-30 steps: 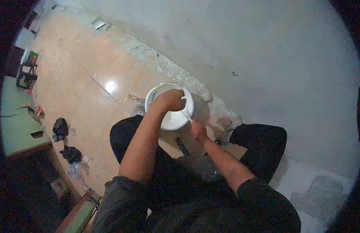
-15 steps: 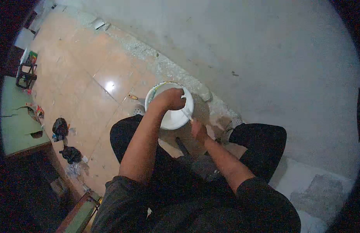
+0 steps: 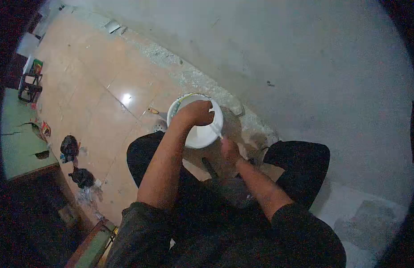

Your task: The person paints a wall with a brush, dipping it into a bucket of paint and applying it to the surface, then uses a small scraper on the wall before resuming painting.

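A round white bucket [image 3: 219,117] stands on the floor between my knees, with whitish material inside. My left hand [image 3: 200,112] is over its opening, fingers curled round something small and pale that I cannot make out; the hand hides much of the inside. Just off the near right rim, my right hand [image 3: 230,150] is closed on the end of a thin pale stick-like tool [image 3: 216,130]. That tool slants across the rim up toward my left fingers. Left of the bucket lies a scraper [image 3: 154,110] with a yellowish handle.
A dusty, rough strip [image 3: 202,80] runs along the foot of the grey wall [image 3: 305,58]. Black plastic bags [image 3: 81,177] and litter lie on the tiled floor [image 3: 90,111] at left, near a greenish panel [image 3: 26,134]. A foot in a perforated shoe [image 3: 159,127] is beside the bucket.
My right hand has shifted slightly right and down, the tool's end with it. My left hand stays nearly where it was over the bucket.
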The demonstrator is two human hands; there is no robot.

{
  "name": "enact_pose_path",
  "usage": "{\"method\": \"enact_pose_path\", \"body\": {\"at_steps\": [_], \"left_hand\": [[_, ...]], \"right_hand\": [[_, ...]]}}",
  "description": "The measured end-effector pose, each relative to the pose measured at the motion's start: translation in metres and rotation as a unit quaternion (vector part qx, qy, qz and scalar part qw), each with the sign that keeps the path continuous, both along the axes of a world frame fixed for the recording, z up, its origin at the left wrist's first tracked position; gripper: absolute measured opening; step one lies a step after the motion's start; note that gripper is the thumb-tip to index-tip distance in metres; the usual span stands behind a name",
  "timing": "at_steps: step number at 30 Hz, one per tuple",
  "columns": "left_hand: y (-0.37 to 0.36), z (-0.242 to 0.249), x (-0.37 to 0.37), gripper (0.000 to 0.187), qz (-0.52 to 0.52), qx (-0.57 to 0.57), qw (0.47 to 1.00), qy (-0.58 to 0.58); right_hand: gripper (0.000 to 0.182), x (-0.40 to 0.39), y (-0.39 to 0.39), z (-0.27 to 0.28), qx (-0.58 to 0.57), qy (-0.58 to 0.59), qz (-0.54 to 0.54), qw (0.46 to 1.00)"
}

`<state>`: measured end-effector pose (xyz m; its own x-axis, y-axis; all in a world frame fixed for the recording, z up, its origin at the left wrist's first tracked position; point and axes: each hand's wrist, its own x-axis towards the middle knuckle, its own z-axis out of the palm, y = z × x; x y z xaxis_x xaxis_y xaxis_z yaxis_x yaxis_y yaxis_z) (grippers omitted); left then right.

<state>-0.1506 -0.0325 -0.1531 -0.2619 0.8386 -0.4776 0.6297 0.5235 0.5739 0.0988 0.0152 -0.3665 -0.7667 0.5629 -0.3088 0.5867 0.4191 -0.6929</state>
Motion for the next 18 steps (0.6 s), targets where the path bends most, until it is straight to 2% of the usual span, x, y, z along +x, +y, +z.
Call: {"method": "enact_pose_path", "body": {"at_steps": [1,2,4,6,7,11,14,17,18], "left_hand": [[0.0,-0.001,0.0,0.039,0.0,0.0,1.0,0.0],[0.001,-0.001,-0.001,0.039,-0.005,-0.009,1.0,-0.003],[0.002,-0.002,-0.001,0.039,-0.009,-0.024,1.0,-0.002],[0.001,0.001,-0.001,0.04,-0.008,-0.021,1.0,-0.005],[0.001,0.002,0.0,0.04,-0.006,-0.018,1.0,-0.009],[0.002,-0.011,-0.003,0.041,-0.003,-0.015,1.0,0.002],[0.003,-0.008,-0.005,0.042,-0.016,-0.021,1.0,-0.003],[0.005,-0.006,-0.007,0.044,-0.026,-0.027,0.999,0.001],[0.008,-0.01,-0.011,0.046,-0.056,-0.078,0.995,0.0]], "right_hand": [[0.023,-0.002,0.001,0.003,-0.117,-0.045,-0.059,0.99],[0.023,-0.004,0.002,0.007,-0.117,-0.045,-0.059,0.99],[0.022,-0.014,0.001,0.027,0.009,-0.097,0.009,0.995],[0.021,-0.002,0.002,-0.02,0.043,-0.106,0.024,0.993],[0.02,-0.003,0.002,-0.025,0.076,-0.115,0.039,0.99],[0.019,-0.01,0.003,0.005,0.069,-0.13,0.063,0.987],[0.017,-0.013,0.005,0.001,0.05,-0.199,0.032,0.978],[0.017,-0.003,0.0,-0.031,0.147,0.003,0.036,0.988],[0.018,0.0,-0.001,-0.044,0.178,0.072,0.036,0.981]]}}
